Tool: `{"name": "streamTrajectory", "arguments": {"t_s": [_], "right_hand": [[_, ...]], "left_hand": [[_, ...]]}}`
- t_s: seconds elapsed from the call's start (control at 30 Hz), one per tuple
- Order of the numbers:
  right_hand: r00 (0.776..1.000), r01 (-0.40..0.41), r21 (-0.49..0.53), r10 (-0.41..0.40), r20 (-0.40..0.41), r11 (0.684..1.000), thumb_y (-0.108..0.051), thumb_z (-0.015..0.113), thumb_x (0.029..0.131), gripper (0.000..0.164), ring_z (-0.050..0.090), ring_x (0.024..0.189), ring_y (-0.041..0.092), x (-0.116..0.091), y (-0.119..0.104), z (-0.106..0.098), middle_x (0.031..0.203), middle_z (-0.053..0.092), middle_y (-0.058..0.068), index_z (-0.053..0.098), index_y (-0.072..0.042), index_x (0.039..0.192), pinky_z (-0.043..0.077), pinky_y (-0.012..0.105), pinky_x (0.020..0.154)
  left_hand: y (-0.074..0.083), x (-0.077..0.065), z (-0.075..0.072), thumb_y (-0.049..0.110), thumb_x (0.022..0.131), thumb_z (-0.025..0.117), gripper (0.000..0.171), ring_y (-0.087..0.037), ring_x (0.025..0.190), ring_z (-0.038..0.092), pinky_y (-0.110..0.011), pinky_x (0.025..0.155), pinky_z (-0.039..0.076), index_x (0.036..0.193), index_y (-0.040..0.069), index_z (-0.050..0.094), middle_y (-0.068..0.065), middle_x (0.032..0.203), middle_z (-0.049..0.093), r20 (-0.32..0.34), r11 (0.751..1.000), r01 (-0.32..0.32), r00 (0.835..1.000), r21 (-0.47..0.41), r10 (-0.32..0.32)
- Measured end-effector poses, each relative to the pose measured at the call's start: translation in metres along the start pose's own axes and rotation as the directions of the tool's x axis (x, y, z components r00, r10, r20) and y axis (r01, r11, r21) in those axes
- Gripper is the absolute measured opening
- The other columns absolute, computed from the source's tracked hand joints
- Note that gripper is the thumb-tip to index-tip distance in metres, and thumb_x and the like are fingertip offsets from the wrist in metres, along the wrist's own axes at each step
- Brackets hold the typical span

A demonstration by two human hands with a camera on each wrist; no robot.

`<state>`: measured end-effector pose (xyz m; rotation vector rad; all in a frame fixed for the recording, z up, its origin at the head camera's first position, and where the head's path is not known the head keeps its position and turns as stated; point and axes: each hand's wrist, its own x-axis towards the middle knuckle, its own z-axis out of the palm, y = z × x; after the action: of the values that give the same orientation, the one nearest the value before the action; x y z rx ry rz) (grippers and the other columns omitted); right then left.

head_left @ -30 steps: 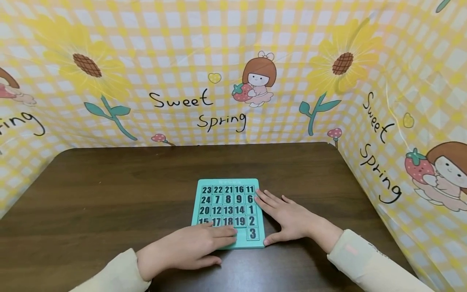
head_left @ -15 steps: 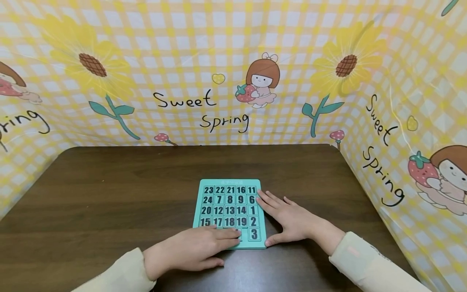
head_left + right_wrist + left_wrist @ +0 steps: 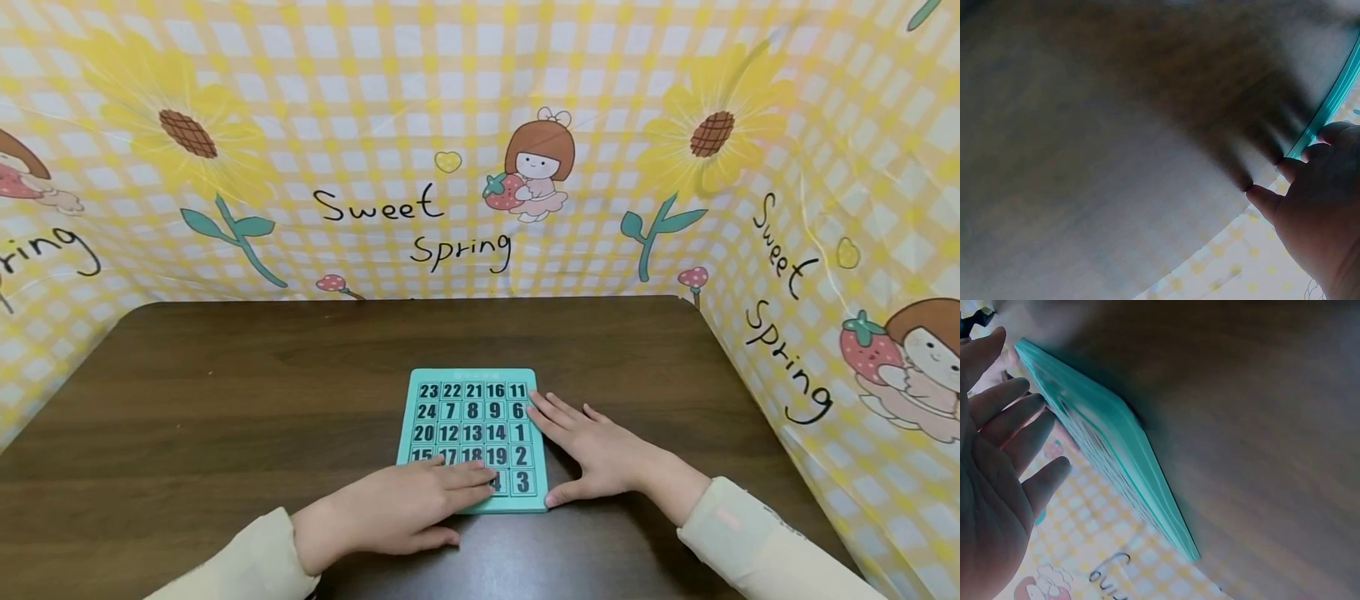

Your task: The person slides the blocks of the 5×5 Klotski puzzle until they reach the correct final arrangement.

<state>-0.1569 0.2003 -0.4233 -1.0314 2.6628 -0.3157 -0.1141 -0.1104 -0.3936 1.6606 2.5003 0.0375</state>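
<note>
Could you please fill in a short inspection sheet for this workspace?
Surface: dark wood-grain table, lying under a pale reflection at the near side.
Job's things: turquoise number board, flat on the table; some lower tiles are hidden.
Clutter: nothing seen.
Hands: left hand over the board's lower rows, fingers extended; right hand at its right edge.
Cables: nothing seen.
Surroundings: yellow-checked printed cloth behind the table and at both sides.

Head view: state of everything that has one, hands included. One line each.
Puzzle board: flat on the table, lower left part hidden
Tile 3: in the bottom right corner slot
Tile 4: beside tile 3, partly covered
Left hand: extended over the board's lower rows
Right hand: spread along the board's right edge
Checked cloth: hanging, creased
</note>
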Motion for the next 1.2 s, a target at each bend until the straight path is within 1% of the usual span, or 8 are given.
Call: {"name": "streamTrajectory", "arguments": {"t_s": [0.1, 0.33, 0.47, 0.67, 0.83, 0.93, 1.03, 1.2], "right_hand": [[1.0, -0.006, -0.002, 0.006, 0.0, 1.0, -0.078, 0.059, 0.079, 0.114, 0.007, 0.156, 0.029, -0.001, 0.0, 0.0, 0.169, 0.0, 0.001, 0.008, -0.018, 0.162, 0.022, 0.068, 0.116], [1.0, -0.001, 0.0, 0.001, 0.009, 1.0, -0.079, 0.058, 0.079, 0.114, 0.006, 0.156, 0.029, -0.002, 0.001, -0.001, 0.169, -0.001, 0.001, 0.007, -0.019, 0.162, 0.021, 0.069, 0.116], [1.0, -0.002, -0.003, 0.002, 0.007, 1.0, -0.079, 0.058, 0.079, 0.114, 0.006, 0.156, 0.029, -0.003, 0.003, -0.002, 0.17, -0.001, 0.001, 0.007, -0.018, 0.162, 0.02, 0.069, 0.116], [1.0, 0.0, -0.002, 0.0, 0.008, 1.0, -0.079, 0.058, 0.079, 0.114, 0.005, 0.156, 0.03, -0.003, 0.003, -0.002, 0.17, -0.001, 0.002, 0.007, -0.018, 0.162, 0.02, 0.069, 0.116], [1.0, -0.004, 0.003, 0.004, 0.011, 1.0, -0.079, 0.058, 0.079, 0.114, 0.005, 0.156, 0.029, -0.003, 0.003, -0.002, 0.169, -0.001, 0.001, 0.006, -0.019, 0.162, 0.02, 0.069, 0.116], [1.0, -0.002, 0.002, 0.002, 0.007, 1.0, -0.079, 0.058, 0.079, 0.114, 0.006, 0.156, 0.028, -0.002, 0.003, 0.0, 0.169, -0.001, 0.001, 0.007, -0.019, 0.162, 0.021, 0.069, 0.116], [1.0, 0.0, 0.007, 0.0, 0.007, 1.0, -0.079, 0.057, 0.079, 0.114, 0.006, 0.156, 0.028, -0.001, 0.002, 0.001, 0.169, -0.001, 0.0, 0.007, -0.019, 0.162, 0.021, 0.069, 0.116], [1.0, -0.003, 0.009, 0.003, 0.012, 1.0, -0.081, 0.056, 0.079, 0.114, 0.005, 0.157, 0.026, 0.0, 0.002, 0.002, 0.169, -0.002, -0.001, 0.006, -0.02, 0.162, 0.021, 0.068, 0.116]], "left_hand": [[-0.004, -0.009, -0.002, 0.038, 0.1, 0.058, 0.056, -0.015, 0.144, 0.043, -0.047, 0.106, 0.048, 0.149, 0.014, 0.046, -0.002, 0.156, 0.044, 0.0, 1.0, 0.024, 1.0, 0.004, -0.024], [-0.007, -0.034, -0.003, 0.037, 0.097, 0.063, 0.055, -0.018, 0.141, 0.048, -0.049, 0.103, 0.05, 0.144, 0.012, 0.053, -0.004, 0.152, 0.049, -0.049, 0.998, 0.066, 0.997, 0.008, -0.066], [-0.007, -0.039, -0.001, 0.042, 0.096, 0.063, 0.057, -0.019, 0.14, 0.048, -0.05, 0.103, 0.049, 0.143, 0.011, 0.055, -0.004, 0.151, 0.051, -0.069, 0.997, 0.082, 0.994, 0.007, -0.081], [-0.007, -0.036, 0.005, 0.047, 0.096, 0.061, 0.058, -0.017, 0.139, 0.049, -0.05, 0.101, 0.051, 0.142, 0.012, 0.055, -0.003, 0.151, 0.051, -0.074, 0.997, 0.068, 0.995, 0.03, -0.066], [-0.006, -0.028, 0.006, 0.048, 0.097, 0.058, 0.058, -0.016, 0.14, 0.048, -0.048, 0.103, 0.05, 0.144, 0.013, 0.054, -0.002, 0.152, 0.05, -0.067, 0.998, 0.057, 0.996, 0.021, -0.055], [-0.006, -0.023, 0.007, 0.048, 0.097, 0.057, 0.059, -0.016, 0.14, 0.048, -0.048, 0.103, 0.05, 0.145, 0.013, 0.053, -0.002, 0.153, 0.049, -0.07, 0.999, 0.036, 0.997, 0.02, -0.034], [-0.006, -0.019, 0.008, 0.051, 0.097, 0.055, 0.062, -0.015, 0.141, 0.047, -0.048, 0.103, 0.05, 0.146, 0.013, 0.052, -0.002, 0.154, 0.048, -0.057, 1.0, 0.019, 0.998, 0.012, -0.019], [-0.007, -0.019, 0.005, 0.055, 0.096, 0.053, 0.066, -0.015, 0.141, 0.046, -0.048, 0.104, 0.049, 0.146, 0.013, 0.051, -0.002, 0.155, 0.046, -0.033, 1.0, 0.026, 0.999, 0.011, -0.026]]}}
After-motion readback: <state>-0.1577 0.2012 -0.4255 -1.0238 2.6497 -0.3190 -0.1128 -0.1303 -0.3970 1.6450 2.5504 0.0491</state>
